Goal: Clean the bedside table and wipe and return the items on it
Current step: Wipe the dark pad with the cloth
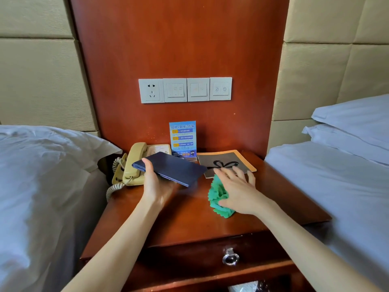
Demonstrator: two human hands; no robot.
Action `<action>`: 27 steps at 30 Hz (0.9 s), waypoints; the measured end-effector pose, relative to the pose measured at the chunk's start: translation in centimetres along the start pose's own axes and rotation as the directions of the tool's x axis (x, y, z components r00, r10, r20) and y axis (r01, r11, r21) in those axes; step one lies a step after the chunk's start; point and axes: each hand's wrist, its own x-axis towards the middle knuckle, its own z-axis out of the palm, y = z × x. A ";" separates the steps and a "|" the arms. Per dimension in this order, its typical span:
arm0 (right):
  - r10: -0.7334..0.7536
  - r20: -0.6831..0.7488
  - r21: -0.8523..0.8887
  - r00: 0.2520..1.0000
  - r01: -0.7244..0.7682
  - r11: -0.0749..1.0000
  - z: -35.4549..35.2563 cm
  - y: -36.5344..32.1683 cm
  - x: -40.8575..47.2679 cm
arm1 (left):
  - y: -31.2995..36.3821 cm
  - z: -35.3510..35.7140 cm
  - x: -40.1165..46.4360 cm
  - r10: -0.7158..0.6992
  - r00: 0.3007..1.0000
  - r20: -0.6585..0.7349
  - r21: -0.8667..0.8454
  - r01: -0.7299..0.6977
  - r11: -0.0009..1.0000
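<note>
My left hand [154, 183] holds a dark blue folder [174, 168] by its left end, lifted a little above the wooden bedside table [185, 220]. My right hand [239, 190] lies flat, fingers spread, pressing a green cloth [217, 197] onto the tabletop right of centre. Its fingertips reach the near edge of a grey and orange booklet [228, 161] with a bow drawing. A beige telephone [134, 163] sits at the back left, partly hidden by the folder. A blue notice card [182, 139] stands upright at the back against the wall panel.
Beds with white linen flank the table on both sides [42, 186] [336, 175]. A socket and switch plates [185, 89] are on the wooden panel above. The table has a drawer with a metal ring pull [231, 258]. The phone's coiled cord [112, 188] hangs off the left edge.
</note>
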 end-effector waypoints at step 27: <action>0.544 0.161 0.955 0.824 0.009 -0.297 1.9 5.7 8.8 | -1.8 -1.0 3.5 0.489 0.754 0.439 0.867 -0.498 -0.011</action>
